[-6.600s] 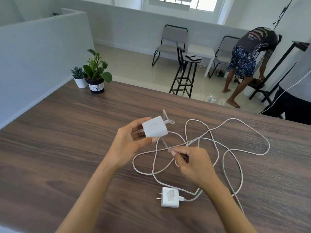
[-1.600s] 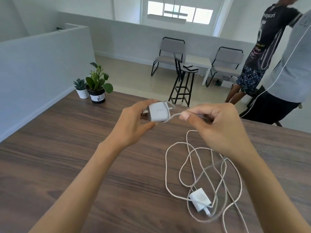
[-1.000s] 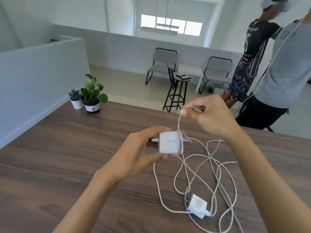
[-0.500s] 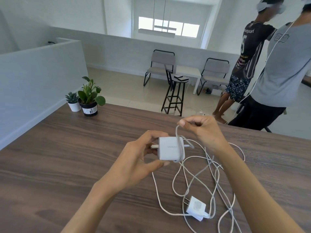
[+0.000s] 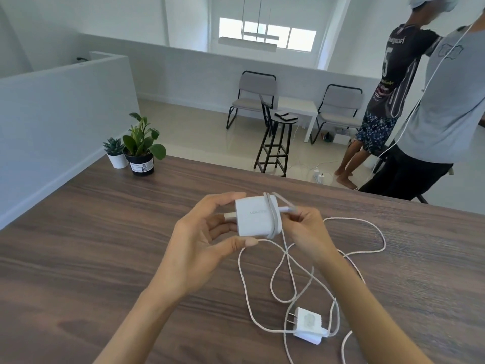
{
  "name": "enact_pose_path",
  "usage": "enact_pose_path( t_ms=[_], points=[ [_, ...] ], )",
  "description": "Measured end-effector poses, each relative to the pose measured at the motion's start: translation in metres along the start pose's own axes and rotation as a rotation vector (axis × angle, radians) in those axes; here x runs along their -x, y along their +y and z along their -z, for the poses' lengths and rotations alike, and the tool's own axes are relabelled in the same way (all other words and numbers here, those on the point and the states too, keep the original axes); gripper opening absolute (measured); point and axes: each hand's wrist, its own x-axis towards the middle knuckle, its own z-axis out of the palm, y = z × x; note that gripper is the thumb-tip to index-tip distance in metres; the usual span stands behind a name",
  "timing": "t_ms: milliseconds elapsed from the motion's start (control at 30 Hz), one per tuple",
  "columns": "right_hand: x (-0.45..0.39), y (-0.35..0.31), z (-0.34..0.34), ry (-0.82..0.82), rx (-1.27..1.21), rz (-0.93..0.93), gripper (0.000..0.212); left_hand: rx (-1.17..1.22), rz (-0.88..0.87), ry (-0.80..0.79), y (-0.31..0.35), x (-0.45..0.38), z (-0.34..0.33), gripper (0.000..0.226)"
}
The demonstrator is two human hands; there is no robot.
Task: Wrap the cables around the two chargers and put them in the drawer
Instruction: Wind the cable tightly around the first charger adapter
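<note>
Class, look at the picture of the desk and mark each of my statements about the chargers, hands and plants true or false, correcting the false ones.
1. The left hand holds a charger. True.
2. No cable goes round the held charger. False: the cable already loops round it.
3. The second charger lies on the table. True.
4. The right hand is empty. False: it pinches the cable beside the charger.
5. Three plants stand on the table. False: two plants.

"UGREEN" embossed on held white charger (image 5: 253, 216); "5" on black jersey (image 5: 393, 72) back.
</note>
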Motion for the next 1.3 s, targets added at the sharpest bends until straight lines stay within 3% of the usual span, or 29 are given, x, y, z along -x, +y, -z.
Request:
enact_pose_path(
  t_ms=[333, 667, 867, 1000, 1100, 1200, 1300],
  points=[
    [0.042, 0.017, -0.026, -0.086, 0.107, -0.011, 0.019, 0.022, 0.051, 0.113, -0.017, -0.015, 0.0, 0.061],
    [0.059, -0.013, -0.002, 0.088, 0.466, 0.154, 0.01, -0.134, 0.058, 0.16, -0.037, -0.022, 0.005, 0.061],
    [0.066, -0.033, 0.007, -0.041, 0.686, 0.31, 0.034, -0.229, 0.062, 0.261, -0.052, -0.028, 0.008, 0.058],
    [0.067, -0.037, 0.003, -0.174, 0.805, 0.389, 0.037, -0.233, 0.073, 0.28, -0.055, -0.03, 0.007, 0.059],
    [0.063, -0.04, 0.004, -0.151, 0.805, 0.409, 0.038, -0.24, 0.061, 0.266, -0.057, -0.031, 0.007, 0.058],
    [0.054, -0.049, 0.013, -0.053, 0.858, 0.466, 0.033, -0.247, 0.03, 0.206, -0.058, -0.028, 0.006, 0.056],
    [0.045, -0.06, 0.021, 0.012, 0.83, 0.509, 0.011, -0.296, -0.008, 0.131, -0.059, -0.023, 0.003, 0.059]
  ],
)
